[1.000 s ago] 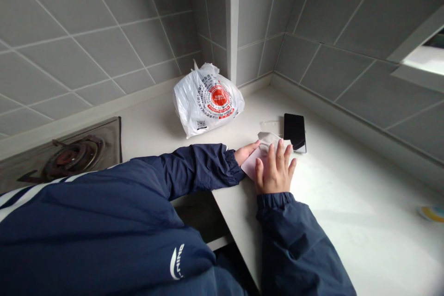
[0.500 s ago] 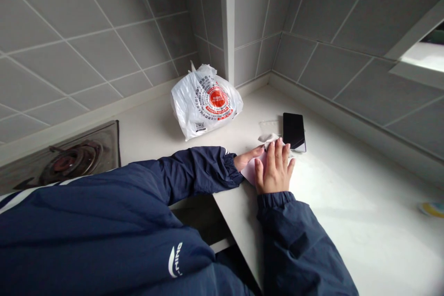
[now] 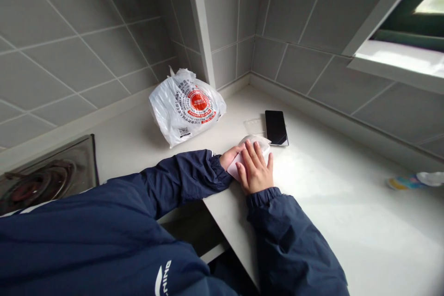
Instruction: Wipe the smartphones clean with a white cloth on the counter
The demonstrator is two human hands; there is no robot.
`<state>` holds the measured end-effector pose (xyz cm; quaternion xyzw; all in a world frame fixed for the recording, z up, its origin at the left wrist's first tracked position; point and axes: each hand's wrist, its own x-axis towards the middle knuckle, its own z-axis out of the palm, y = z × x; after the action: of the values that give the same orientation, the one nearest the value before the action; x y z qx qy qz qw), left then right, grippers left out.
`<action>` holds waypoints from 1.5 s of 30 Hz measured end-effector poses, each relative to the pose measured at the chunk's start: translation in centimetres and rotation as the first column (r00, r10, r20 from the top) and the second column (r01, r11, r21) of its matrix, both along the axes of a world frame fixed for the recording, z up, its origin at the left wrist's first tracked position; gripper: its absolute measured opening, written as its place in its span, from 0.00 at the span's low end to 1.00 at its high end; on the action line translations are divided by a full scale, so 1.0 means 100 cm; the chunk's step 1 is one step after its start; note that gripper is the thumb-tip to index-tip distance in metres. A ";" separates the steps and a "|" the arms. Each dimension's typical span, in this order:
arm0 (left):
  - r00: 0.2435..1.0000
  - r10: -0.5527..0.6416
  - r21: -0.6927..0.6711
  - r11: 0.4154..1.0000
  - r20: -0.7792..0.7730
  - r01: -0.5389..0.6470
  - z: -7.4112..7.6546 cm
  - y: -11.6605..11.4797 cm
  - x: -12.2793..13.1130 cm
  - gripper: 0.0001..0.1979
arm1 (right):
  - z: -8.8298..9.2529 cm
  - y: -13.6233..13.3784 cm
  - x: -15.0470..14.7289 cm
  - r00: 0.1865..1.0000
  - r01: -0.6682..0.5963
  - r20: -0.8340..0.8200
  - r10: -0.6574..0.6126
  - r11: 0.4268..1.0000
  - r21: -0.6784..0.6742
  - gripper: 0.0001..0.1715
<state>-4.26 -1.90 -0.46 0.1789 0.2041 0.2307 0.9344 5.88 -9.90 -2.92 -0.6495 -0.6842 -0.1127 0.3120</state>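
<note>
My left hand grips the side of a flat pale pink thing low over the counter; its thumb shows and its other fingers are mostly hidden. My right hand lies palm down across that flat thing, fingers stretched and a little spread. A thin white sheet, like tissue or cloth, sticks out past the right fingertips. How much of it lies under the palm is hidden. Just beyond the hands are a black smartphone, lying face up, and a clear thin sheet or case.
A white plastic bag with red and black print stands by the back wall. A gas stove is at the left. A colourful packet or bottle lies far right on the white counter. Below the front edge is an open dark compartment.
The view has turned slightly right, bringing in more of the window. My right fingers have shifted a little on the flat thing, and the white sheet is spread flatter beyond them.
</note>
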 end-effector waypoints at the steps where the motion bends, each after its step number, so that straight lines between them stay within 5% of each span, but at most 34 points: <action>1: 1.000 0.007 0.027 1.000 0.005 -0.007 0.000 -0.001 -0.001 0.25 | 0.000 0.000 0.000 1.000 0.019 -0.004 -0.019 1.000 -0.005 0.31; 12: 0.981 -0.152 0.049 0.986 -0.122 0.159 0.000 0.004 -0.019 0.28 | -0.006 0.000 -0.002 0.990 0.127 -0.055 -0.127 0.992 -0.012 0.31; 19: 0.965 -0.261 -0.043 0.965 -0.003 0.261 0.000 0.009 -0.024 0.35 | 0.000 -0.006 -0.004 0.989 -0.144 -0.010 0.145 0.989 0.017 0.26; 22: 0.973 -0.228 -0.079 0.971 -0.039 0.224 0.001 0.007 -0.024 0.35 | 0.001 -0.007 -0.005 0.988 -0.151 -0.026 0.152 0.987 0.055 0.24; 28: 0.987 -0.160 0.091 0.983 -0.024 0.161 -0.004 0.004 -0.019 0.31 | 0.000 -0.004 -0.002 0.997 0.013 -0.072 -0.012 1.000 0.015 0.28; 36: 0.990 -0.138 0.150 0.979 0.004 0.135 0.004 0.003 -0.018 0.31 | -0.004 -0.001 -0.002 0.989 0.128 -0.072 -0.129 0.992 -0.016 0.33; 45: 0.986 -0.164 0.024 0.986 0.004 0.164 0.011 0.004 -0.021 0.37 | 0.004 -0.006 -0.006 0.995 -0.059 -0.081 0.059 0.998 -0.003 0.28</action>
<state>-6.32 -1.46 0.63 0.2056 0.1832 0.1560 0.9486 5.24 -10.52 -2.52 -0.6338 -0.6902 -0.0753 0.3410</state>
